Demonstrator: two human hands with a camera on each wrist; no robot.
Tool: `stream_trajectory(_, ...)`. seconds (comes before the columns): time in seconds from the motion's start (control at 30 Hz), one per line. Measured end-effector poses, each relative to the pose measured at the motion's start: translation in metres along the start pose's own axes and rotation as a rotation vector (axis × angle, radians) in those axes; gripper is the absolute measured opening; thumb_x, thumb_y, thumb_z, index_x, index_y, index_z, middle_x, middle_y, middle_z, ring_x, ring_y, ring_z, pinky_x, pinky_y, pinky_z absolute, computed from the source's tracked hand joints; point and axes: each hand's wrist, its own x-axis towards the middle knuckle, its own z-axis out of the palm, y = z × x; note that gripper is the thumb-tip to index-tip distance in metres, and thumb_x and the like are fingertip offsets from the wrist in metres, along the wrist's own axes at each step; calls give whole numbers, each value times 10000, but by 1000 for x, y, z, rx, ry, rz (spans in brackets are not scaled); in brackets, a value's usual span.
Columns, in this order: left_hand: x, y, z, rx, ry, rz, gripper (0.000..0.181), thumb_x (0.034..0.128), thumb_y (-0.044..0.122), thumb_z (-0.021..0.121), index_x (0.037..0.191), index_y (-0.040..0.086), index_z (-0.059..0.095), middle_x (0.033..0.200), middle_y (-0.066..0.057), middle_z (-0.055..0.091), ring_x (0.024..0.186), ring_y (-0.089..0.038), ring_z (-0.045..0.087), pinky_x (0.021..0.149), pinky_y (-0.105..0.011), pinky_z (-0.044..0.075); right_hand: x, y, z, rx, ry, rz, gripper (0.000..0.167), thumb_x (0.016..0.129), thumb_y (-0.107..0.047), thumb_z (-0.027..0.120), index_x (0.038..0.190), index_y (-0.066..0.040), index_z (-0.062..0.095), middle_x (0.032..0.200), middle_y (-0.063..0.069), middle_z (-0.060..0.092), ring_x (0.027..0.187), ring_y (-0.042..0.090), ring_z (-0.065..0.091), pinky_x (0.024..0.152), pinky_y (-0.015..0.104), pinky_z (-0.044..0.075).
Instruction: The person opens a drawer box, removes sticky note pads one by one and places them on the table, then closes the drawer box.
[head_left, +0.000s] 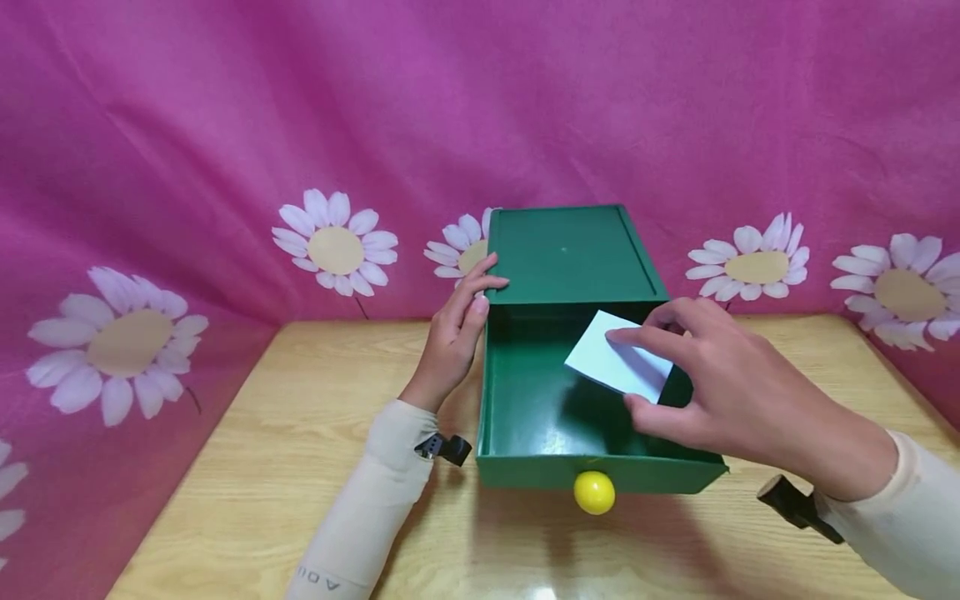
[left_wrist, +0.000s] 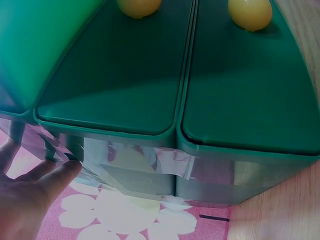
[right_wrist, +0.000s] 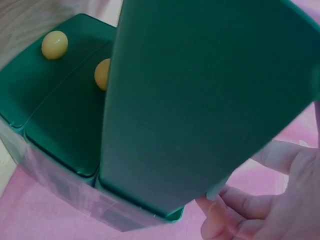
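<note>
A green drawer unit [head_left: 573, 254] stands on the table, its top drawer [head_left: 525, 400] pulled out, with a yellow round knob [head_left: 594, 492] on the front. Over the drawer's right side, my right hand [head_left: 720, 383] pinches a pale blue square of paper [head_left: 615, 354] between thumb and fingers, tilted above the drawer floor. My left hand [head_left: 453, 342] rests against the unit's upper left edge, fingers extended; the left wrist view shows its fingers [left_wrist: 62, 177] at the unit's side. In the right wrist view the drawer wall mostly hides the paper.
Two lower drawer fronts [left_wrist: 115, 75] with yellow knobs [left_wrist: 250, 12] sit below the pulled-out drawer. Clear tape [left_wrist: 175, 162] runs along the unit's side. A pink cloth with white daisies [head_left: 333, 246] hangs behind the wooden table [head_left: 300, 417].
</note>
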Motion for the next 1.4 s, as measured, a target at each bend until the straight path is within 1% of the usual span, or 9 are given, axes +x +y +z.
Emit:
stream_trajectory(0.03, 0, 0, 0, -1, 1, 4, 337, 1020, 122, 374, 1320, 76, 522, 1544, -48, 339, 1431, -166, 266, 1093, -379, 356, -1, 1, -1, -2, 8, 0, 527, 663, -344, 767, 1173, -232, 698, 991, 11, 572, 843, 142, 479, 586, 316, 425)
stream_trajectory(0.13, 0, -18, 0, 2, 6, 26, 337, 1030, 181, 371, 1325, 139, 528, 1544, 24, 338, 1430, -125, 258, 1101, -375, 346, -6, 3, -1, -5, 23, 4, 531, 646, -339, 770, 1164, -244, 701, 994, 2, 572, 828, 125, 463, 574, 308, 413)
stream_trajectory(0.2, -1, -19, 0, 5, 7, 21, 335, 1033, 207, 368, 1321, 149, 529, 1543, 37, 340, 1429, -117, 258, 1101, -368, 345, -8, 4, -1, -6, 35, 1, 530, 639, -340, 766, 1157, -245, 702, 999, 5, 567, 813, 121, 454, 548, 289, 406)
stream_trajectory(0.3, -1, -15, 0, -1, 8, 13, 337, 1032, 195, 367, 1324, 135, 524, 1546, 21, 336, 1428, -116, 256, 1095, -370, 354, -13, 7, -2, -9, 56, 1, 536, 628, -343, 767, 1150, -244, 703, 1007, 17, 562, 801, 126, 449, 514, 273, 394)
stream_trajectory(0.53, -1, 17, -1, -29, -3, -3, 329, 1014, 82, 363, 1292, -4, 516, 1526, -139, 347, 1430, -216, 274, 1102, -404, 345, -25, 10, -4, -27, 66, 43, 576, 589, -337, 782, 1149, -230, 701, 1036, 49, 572, 828, 159, 471, 504, 303, 418)
stream_trajectory(0.67, 0, 23, -2, -14, 0, -7, 329, 1011, 70, 361, 1289, -13, 515, 1522, -150, 350, 1427, -228, 279, 1103, -400, 342, -30, 14, -6, -21, 90, 70, 592, 560, -307, 794, 1139, -218, 709, 1020, 37, 577, 829, 153, 471, 513, 318, 423)
stream_trajectory(0.97, 1, 22, -2, -22, 2, -8, 324, 1002, 57, 365, 1277, -19, 518, 1514, -168, 355, 1423, -223, 287, 1097, -390, 352, -41, 22, -10, -30, 115, 105, 629, 541, -290, 807, 1158, -214, 704, 1019, 49, 571, 823, 160, 455, 520, 324, 397)
stream_trajectory(1.2, -1, 22, -2, -19, 5, -9, 330, 1002, 60, 364, 1282, -18, 519, 1517, -158, 355, 1424, -235, 285, 1095, -388, 355, -48, 31, -11, -26, 142, 88, 600, 552, -297, 793, 1131, -161, 715, 1014, 80, 589, 845, 182, 461, 638, 280, 332)
stream_trajectory(1.4, -1, 20, -3, -11, 12, 6, 326, 1009, 67, 362, 1282, -8, 524, 1517, -148, 360, 1422, -244, 289, 1099, -406, 350, -54, 39, -11, -34, 157, 105, 592, 555, -319, 791, 1110, -128, 716, 974, 91, 581, 873, 232, 465, 690, 316, 305)
